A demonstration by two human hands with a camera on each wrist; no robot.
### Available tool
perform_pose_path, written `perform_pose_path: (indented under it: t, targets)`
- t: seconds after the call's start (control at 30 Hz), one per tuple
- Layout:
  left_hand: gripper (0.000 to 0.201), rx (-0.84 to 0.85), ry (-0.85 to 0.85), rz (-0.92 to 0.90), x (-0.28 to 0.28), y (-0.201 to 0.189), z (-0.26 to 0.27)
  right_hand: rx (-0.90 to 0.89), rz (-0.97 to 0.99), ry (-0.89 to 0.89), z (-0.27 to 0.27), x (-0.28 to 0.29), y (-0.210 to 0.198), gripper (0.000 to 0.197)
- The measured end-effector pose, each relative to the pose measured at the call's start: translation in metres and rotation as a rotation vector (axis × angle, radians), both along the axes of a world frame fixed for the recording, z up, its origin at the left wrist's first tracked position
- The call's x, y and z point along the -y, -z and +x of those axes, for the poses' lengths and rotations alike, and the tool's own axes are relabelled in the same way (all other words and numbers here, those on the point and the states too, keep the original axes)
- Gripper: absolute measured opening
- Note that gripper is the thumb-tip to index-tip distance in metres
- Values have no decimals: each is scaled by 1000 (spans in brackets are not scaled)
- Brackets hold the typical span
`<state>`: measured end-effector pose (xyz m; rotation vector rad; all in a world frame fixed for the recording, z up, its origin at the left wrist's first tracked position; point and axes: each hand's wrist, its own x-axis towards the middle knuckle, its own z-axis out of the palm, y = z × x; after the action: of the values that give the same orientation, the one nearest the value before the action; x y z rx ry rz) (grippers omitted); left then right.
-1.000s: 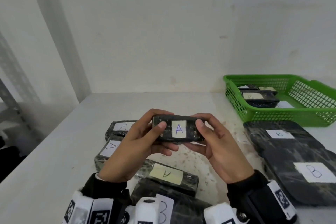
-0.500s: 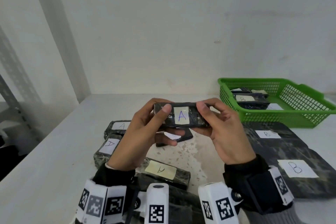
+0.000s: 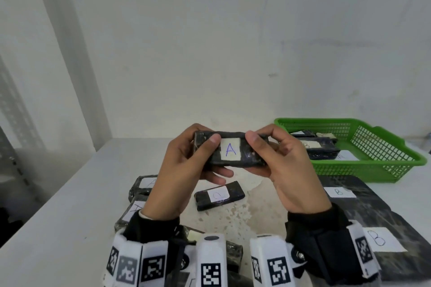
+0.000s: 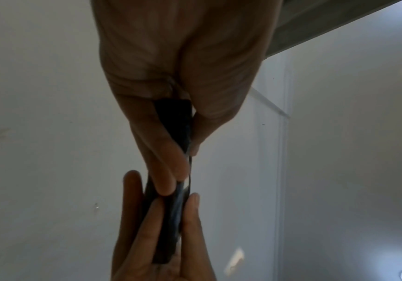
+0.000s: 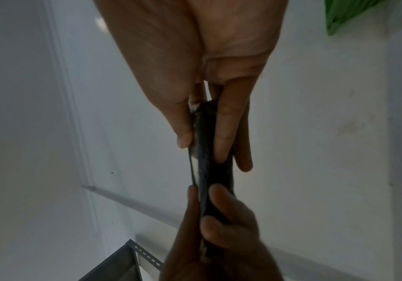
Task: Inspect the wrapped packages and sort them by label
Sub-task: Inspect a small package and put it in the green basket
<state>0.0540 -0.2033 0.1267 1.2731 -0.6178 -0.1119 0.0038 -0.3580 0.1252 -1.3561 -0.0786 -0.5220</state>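
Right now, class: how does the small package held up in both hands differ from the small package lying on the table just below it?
The held package is gripped at its ends by the left hand and right hand; the lying package rests untouched on the table. The held one's label clearly reads A; the lying one's mark is blurred. The held one sits level, the lying one slightly slanted. Both have dark wrapping and a white label.
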Motion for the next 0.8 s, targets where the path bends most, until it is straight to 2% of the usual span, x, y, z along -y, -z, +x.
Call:
perform_pose_path:
  t: [0.1,0.2,0.37,0.47,0.67,0.8]
  targets:
    - [25,41,-10,8,-2,-10,4,8,-6,-38,4,-1,-6,26]
    - [29,45,22,39,-8,-13,3,55,-33,-14,3,-4,-7,24]
    - [23,36,0,-7,-13,-11,2,49,-23,-40,1,-10,-5,22]
    - [21,19,-32,-35,-12,-11,0,34,16,-109,0,-10,-6,29]
    - [23,-22,73,-21,-18,-14,-3,46,45,-68,-4,-6,-12,28]
    - [19,-8,31,-39,-19,-13,-7,31,47,-120,-10,-9,-11,29]
